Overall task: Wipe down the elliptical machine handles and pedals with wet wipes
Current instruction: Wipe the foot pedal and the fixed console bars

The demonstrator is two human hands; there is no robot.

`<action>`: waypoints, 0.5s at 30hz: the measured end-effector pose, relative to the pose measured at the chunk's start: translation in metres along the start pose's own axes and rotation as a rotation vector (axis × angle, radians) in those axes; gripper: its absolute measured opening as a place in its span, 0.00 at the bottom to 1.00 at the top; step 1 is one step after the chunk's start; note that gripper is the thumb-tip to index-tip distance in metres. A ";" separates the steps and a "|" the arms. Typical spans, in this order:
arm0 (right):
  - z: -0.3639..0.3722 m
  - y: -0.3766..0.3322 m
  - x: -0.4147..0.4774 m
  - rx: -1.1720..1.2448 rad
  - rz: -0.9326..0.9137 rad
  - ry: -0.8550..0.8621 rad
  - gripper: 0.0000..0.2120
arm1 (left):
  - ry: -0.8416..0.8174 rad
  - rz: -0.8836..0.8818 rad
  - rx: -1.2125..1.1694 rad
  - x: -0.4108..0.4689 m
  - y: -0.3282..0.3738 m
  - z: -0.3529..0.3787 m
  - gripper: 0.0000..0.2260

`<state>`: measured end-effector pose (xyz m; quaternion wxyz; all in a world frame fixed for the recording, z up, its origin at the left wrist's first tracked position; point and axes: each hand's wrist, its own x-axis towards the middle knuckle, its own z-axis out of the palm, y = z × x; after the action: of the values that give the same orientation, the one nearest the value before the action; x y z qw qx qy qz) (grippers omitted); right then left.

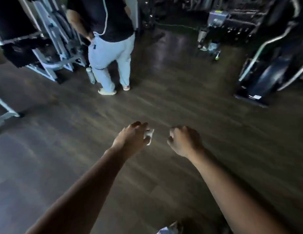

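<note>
Wet wipe (149,136) pinched in left hand (130,141) over wide floor (164,102) between machines (272,65)

No words or numbers can be read here. The white sticker (256,96) on the dark machine (269,76) is too blurry.

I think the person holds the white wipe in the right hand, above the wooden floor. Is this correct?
Not quite. The head view shows the white wipe pinched in the left hand, not the right hand, whose fingers are curled and seem to hold nothing. It is indeed above the wooden floor.
</note>
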<state>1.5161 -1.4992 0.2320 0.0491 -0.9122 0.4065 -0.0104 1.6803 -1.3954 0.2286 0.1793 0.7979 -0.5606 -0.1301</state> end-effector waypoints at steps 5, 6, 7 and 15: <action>-0.006 0.140 0.002 0.032 0.242 -0.019 0.12 | -0.126 0.231 -0.008 0.107 0.110 0.059 0.12; -0.010 0.168 0.000 0.026 0.285 -0.025 0.12 | -0.148 0.267 -0.009 0.125 0.134 0.072 0.12; -0.014 0.195 -0.003 0.020 0.330 -0.027 0.12 | -0.174 0.301 -0.013 0.142 0.157 0.085 0.12; -0.037 0.374 -0.021 0.088 0.718 -0.008 0.11 | -0.306 0.609 -0.057 0.250 0.332 0.165 0.08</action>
<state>1.2232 -1.7351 0.2326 0.0904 -0.7085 0.6999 -0.0061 1.4161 -1.7561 0.2215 0.1460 0.5600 -0.7895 -0.2043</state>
